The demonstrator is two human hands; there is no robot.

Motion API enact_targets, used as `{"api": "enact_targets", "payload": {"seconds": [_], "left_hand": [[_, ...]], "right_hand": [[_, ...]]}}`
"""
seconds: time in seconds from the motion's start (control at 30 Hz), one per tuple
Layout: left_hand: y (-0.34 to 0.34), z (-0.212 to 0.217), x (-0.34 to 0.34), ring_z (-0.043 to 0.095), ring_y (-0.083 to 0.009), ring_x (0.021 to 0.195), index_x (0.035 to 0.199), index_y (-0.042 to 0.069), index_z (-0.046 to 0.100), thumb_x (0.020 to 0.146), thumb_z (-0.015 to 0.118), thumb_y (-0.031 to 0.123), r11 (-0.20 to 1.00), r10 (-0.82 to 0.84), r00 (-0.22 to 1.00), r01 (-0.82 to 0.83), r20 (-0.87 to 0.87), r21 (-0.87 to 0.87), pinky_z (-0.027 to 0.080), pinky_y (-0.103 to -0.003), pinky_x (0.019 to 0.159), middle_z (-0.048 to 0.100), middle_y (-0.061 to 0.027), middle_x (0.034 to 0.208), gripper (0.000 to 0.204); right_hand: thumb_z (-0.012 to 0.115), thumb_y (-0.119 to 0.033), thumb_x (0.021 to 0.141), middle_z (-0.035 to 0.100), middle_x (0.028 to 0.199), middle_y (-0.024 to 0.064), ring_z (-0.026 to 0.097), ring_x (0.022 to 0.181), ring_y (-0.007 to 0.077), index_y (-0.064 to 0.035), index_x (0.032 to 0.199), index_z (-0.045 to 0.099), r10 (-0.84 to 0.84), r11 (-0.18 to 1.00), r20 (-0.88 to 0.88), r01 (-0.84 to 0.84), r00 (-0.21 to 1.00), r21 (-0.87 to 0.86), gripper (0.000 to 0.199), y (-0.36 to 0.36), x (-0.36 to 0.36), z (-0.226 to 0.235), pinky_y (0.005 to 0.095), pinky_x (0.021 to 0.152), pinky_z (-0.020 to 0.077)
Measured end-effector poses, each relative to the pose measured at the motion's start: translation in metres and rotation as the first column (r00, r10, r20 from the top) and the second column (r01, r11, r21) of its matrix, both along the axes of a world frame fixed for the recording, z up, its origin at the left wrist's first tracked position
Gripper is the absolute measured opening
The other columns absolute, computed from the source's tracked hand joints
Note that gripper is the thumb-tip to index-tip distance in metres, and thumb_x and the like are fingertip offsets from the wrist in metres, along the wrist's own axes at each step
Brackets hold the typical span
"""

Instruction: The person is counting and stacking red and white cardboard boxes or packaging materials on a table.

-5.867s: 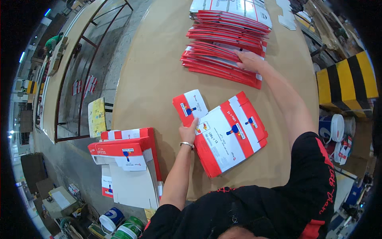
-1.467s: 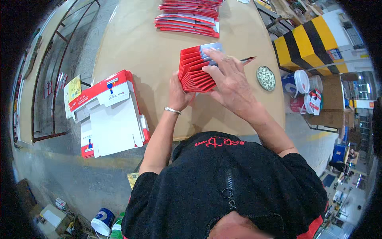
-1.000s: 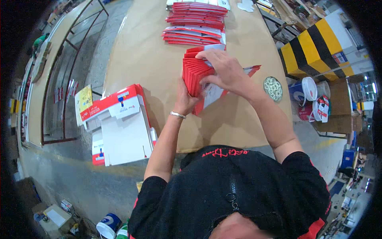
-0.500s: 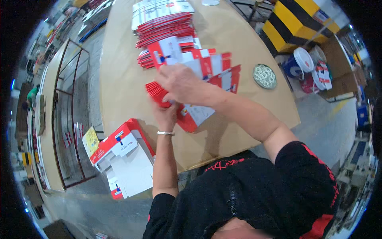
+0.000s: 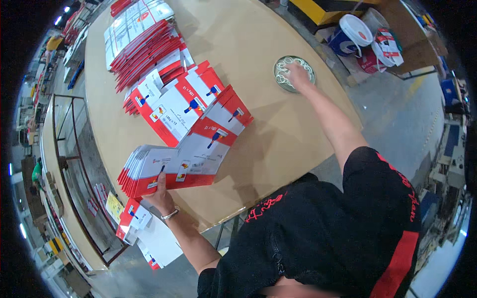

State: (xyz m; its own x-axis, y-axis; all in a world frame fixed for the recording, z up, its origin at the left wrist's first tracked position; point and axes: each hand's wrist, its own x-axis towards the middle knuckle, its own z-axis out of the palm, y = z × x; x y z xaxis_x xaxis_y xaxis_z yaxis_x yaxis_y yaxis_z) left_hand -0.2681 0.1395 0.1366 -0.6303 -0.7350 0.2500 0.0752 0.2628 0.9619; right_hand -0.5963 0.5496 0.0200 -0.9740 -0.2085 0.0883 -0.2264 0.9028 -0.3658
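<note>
Holding the carton bundle in the left hand; right hand positioned at the ring dish.
I read the left hand (image 5: 159,197) as closed on the near left end of a bundle of red and white cartons (image 5: 203,161), thumb pressed on the upper face, fold edges fanned beside it; the bundle extends rightward from this grip. The right hand (image 5: 299,78) reaches into a round dish (image 5: 312,80) of pale rings (image 5: 284,64), well beyond and right of the left grip; I cannot tell whether its fingers pinch a ring. A flat carton (image 5: 171,111) lies just beyond the bundle, and farther off stands a carton stack (image 5: 141,54). Below the left grip, I note a carton with its white inside showing (image 5: 164,241).
</note>
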Motion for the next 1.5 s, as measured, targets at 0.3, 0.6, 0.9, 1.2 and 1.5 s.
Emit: {"api": "enact_targets", "payload": {"seconds": [0.3, 0.6, 0.9, 1.2, 1.5], "left_hand": [[0.004, -0.003, 0.005, 0.056, -0.0214, 0.097, 0.116, -0.004, 0.050, 0.068, 0.073, -0.003, 0.991, 0.101, 0.990, -0.109, 0.094, 0.076, 0.046, -0.036, 0.087, 0.058, -0.0112, 0.109, 0.053], [0.014, 0.018, 0.006, 0.057, -0.0172, 0.075, 0.091, 0.001, 0.057, 0.065, 0.074, -0.002, 0.972, 0.192, 0.905, -0.228, 0.380, 0.053, 0.050, -0.031, 0.063, 0.060, -0.0084, 0.091, 0.031], [0.040, 0.037, 0.030, 0.057, -0.0132, 0.096, 0.116, 0.005, 0.045, 0.059, 0.084, 0.007, 0.989, -0.134, 0.991, 0.132, 0.016, 0.069, 0.049, -0.031, 0.084, 0.060, -0.0049, 0.105, 0.069], [0.043, 0.032, 0.067, 0.061, -0.0149, 0.087, 0.103, 0.003, 0.056, 0.063, 0.082, 0.012, 0.962, -0.247, 0.969, 0.249, -0.026, 0.110, 0.051, -0.031, 0.078, 0.064, -0.0054, 0.095, 0.049], [0.048, 0.003, 0.072, 0.059, -0.0267, 0.088, 0.106, 0.003, 0.049, 0.056, 0.086, 0.027, 0.960, -0.142, 0.990, 0.138, 0.001, -0.244, 0.048, -0.037, 0.075, 0.056, -0.0114, 0.097, 0.067]], "right_hand": [[0.059, -0.026, 0.080, 0.061, 0.090, 0.0113, 0.060, 0.089, 0.0307, -0.0090, 0.089, 0.067, 0.016, 1.000, 0.076, -0.015, 0.997, -0.011, 0.020, 0.037, -0.008, -0.043, 0.0409, 0.080, 0.0470], [0.050, -0.031, 0.084, 0.064, 0.098, 0.0167, 0.060, 0.094, 0.0310, -0.0033, 0.094, 0.065, -0.241, 0.962, 0.132, 0.255, 0.962, -0.101, 0.032, 0.052, -0.029, -0.059, 0.0415, 0.079, 0.0454], [0.052, -0.012, 0.090, 0.054, 0.088, 0.0031, 0.046, 0.070, 0.0086, 0.0030, 0.115, 0.051, 0.557, -0.201, 0.419, 0.605, 0.717, -0.770, 0.029, 0.046, -0.008, -0.006, 0.0193, 0.054, 0.0359], [0.053, -0.012, 0.089, 0.048, 0.064, -0.0070, 0.041, 0.052, 0.0021, -0.0113, 0.143, 0.024, 0.848, -0.027, 0.080, 0.193, 0.524, -0.981, 0.061, -0.102, 0.133, 0.225, 0.0175, 0.056, 0.0387], [0.075, -0.040, 0.058, 0.047, 0.126, 0.0243, 0.038, 0.125, 0.0344, 0.0008, 0.140, 0.021, 0.937, 0.270, -0.305, -0.903, 0.168, 0.334, 0.106, -0.249, 0.284, 0.280, 0.0393, 0.102, 0.0339]]}}
